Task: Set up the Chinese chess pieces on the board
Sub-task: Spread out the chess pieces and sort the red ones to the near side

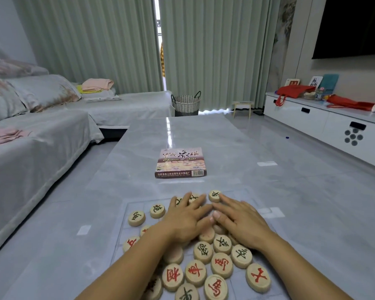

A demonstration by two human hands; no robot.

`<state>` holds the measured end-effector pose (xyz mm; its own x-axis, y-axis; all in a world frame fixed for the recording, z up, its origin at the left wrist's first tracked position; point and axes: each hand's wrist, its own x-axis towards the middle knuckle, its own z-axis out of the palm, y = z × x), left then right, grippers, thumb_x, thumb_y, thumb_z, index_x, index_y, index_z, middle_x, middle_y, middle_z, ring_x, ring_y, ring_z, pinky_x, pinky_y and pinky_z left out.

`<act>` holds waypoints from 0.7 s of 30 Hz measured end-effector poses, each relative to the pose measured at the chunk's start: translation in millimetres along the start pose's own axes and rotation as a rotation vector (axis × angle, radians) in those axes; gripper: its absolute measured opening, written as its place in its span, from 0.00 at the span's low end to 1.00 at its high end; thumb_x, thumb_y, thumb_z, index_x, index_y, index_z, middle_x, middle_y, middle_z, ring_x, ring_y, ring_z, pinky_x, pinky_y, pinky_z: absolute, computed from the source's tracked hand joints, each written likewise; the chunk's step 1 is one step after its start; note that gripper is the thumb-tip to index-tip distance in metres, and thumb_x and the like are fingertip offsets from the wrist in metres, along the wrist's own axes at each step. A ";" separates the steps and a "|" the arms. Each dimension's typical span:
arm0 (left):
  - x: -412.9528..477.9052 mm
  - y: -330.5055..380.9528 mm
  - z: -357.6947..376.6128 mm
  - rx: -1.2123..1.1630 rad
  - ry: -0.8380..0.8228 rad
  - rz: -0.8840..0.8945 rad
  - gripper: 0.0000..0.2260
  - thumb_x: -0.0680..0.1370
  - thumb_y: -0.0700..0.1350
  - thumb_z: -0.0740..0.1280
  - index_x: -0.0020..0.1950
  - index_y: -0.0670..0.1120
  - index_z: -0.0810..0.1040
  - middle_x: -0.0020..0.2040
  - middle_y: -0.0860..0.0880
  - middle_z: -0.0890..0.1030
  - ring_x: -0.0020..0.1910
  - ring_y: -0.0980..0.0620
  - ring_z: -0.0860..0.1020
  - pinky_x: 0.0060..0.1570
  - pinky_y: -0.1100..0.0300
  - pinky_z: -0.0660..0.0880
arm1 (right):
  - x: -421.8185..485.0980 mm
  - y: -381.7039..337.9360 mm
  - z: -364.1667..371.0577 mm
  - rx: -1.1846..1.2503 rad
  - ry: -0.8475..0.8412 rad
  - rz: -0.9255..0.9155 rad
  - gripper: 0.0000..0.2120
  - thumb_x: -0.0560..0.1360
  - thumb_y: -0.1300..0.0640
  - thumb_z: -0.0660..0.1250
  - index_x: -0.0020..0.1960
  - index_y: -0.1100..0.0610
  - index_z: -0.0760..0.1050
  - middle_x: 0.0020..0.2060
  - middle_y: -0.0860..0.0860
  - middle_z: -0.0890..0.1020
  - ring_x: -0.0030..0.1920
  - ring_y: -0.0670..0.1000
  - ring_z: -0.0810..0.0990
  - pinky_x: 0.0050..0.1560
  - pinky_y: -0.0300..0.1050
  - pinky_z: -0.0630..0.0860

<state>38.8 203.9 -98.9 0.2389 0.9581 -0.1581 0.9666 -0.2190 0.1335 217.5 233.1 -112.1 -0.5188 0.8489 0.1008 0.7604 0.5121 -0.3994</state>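
Several round wooden chess pieces with red or dark characters lie in a loose heap point(221, 265) on a thin, nearly clear board sheet point(136, 204) at the near end of the grey table. My left hand point(184, 219) lies flat on the pieces at the heap's far side, fingers straight and spread. My right hand point(240, 221) rests flat beside it, fingertips meeting the left hand's. One piece point(214, 195) sits just beyond my right fingertips. Two dark-lettered pieces point(136, 218) lie apart at the left. Pieces under both palms are hidden.
The chess set's box point(180, 163) lies closed on the table point(290, 191) beyond the board. A sofa point(41, 148) runs along the left. A white cabinet point(325, 124) stands at the right, a woven basket point(186, 103) by the curtains.
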 end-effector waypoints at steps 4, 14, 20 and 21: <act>-20.0 11.8 6.3 -0.002 0.026 -0.014 0.24 0.79 0.60 0.44 0.75 0.58 0.46 0.77 0.55 0.42 0.76 0.47 0.39 0.72 0.41 0.37 | -17.2 -11.4 3.9 0.020 0.018 -0.035 0.54 0.54 0.22 0.25 0.71 0.41 0.60 0.74 0.40 0.57 0.73 0.41 0.55 0.72 0.42 0.50; -82.3 50.4 17.4 -0.126 0.038 -0.041 0.29 0.75 0.66 0.42 0.75 0.57 0.48 0.77 0.55 0.45 0.76 0.47 0.40 0.72 0.41 0.35 | -71.4 -25.4 5.1 0.143 0.030 -0.026 0.44 0.61 0.21 0.33 0.66 0.39 0.67 0.69 0.36 0.63 0.68 0.40 0.63 0.67 0.39 0.60; -88.4 8.0 -5.4 -0.372 0.257 -0.143 0.20 0.81 0.53 0.51 0.73 0.54 0.57 0.77 0.55 0.51 0.76 0.54 0.45 0.74 0.44 0.42 | -83.8 -26.0 4.3 0.300 0.084 0.015 0.43 0.60 0.19 0.36 0.64 0.37 0.68 0.64 0.32 0.66 0.66 0.36 0.63 0.63 0.36 0.61; -85.6 -12.7 -10.9 -0.345 0.305 -0.226 0.20 0.81 0.52 0.51 0.73 0.53 0.58 0.77 0.54 0.52 0.76 0.53 0.47 0.74 0.45 0.46 | -84.0 -26.5 4.3 0.330 0.090 0.026 0.44 0.59 0.19 0.37 0.64 0.38 0.68 0.64 0.32 0.66 0.65 0.35 0.63 0.63 0.36 0.60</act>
<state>5.0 126.6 -76.3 -0.0604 0.9960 0.0652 0.8914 0.0244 0.4526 239.3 147.6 -113.9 -0.4532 0.8768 0.1611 0.5977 0.4329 -0.6748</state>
